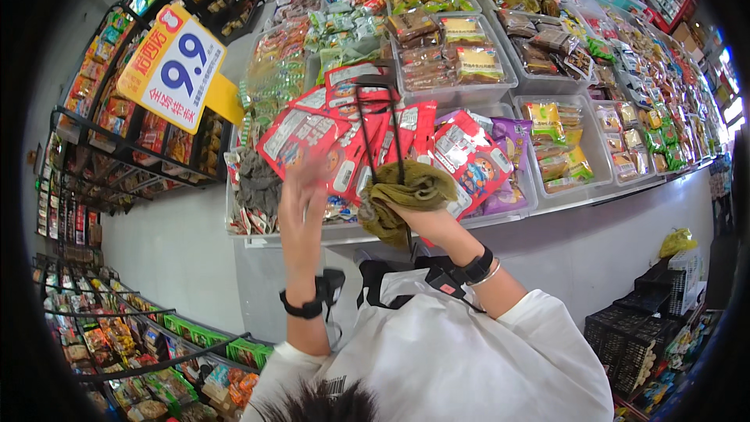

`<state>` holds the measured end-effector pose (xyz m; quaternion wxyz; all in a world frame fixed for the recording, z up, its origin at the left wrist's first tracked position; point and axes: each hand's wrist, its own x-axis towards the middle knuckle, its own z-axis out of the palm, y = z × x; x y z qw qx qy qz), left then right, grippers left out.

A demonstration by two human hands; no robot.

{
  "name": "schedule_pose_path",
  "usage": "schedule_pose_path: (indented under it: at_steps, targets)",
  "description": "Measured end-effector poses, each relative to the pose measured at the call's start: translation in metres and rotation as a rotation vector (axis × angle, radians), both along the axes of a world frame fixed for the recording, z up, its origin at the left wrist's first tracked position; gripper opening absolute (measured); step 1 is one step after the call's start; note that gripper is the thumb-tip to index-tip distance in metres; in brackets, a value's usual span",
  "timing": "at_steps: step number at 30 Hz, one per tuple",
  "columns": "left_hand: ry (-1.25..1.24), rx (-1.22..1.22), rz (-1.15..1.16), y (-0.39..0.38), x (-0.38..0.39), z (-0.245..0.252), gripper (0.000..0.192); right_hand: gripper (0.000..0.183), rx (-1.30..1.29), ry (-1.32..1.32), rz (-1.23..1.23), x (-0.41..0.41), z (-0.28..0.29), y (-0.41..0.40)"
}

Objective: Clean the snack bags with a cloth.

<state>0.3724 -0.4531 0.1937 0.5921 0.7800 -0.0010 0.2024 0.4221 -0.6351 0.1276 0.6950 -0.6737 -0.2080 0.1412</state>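
Note:
My left hand (301, 206) is raised over several red snack pouches (304, 135), with nothing held in it. Motion blurs its fingers, which look spread. In my right hand (423, 221) is a bunched olive-green cloth (404, 190) that hides most of the fingers. The cloth is against the lower part of a black metal frame (378, 123), whose two thin bars rise among the pouches. Right of the cloth lies another red pouch (469, 155), partly over purple packets (508, 187). A crumpled grey cloth (258, 181) lies left of my left hand.
Clear plastic bins (457, 91) of wrapped snacks cover the display table (562, 202). A yellow and white price sign (176, 67) juts out at the left. Black shelving (135, 152) with packaged goods stands beyond it. Black crates (621, 334) are stacked on the right.

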Motion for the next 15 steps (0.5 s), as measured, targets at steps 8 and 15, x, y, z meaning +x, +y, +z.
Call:
schedule_pose_path:
  at_steps: [8,15]
  targets:
    - [0.193,-0.591,-0.300,-0.042,0.059,0.059,0.042,0.034,-0.002,-0.282,0.052,0.006,0.007,0.018]
    - [0.016,-0.618,-0.144,-0.020,0.056,0.083,0.029,0.031,-0.071,-0.277,0.177,-0.022,-0.039,0.008]
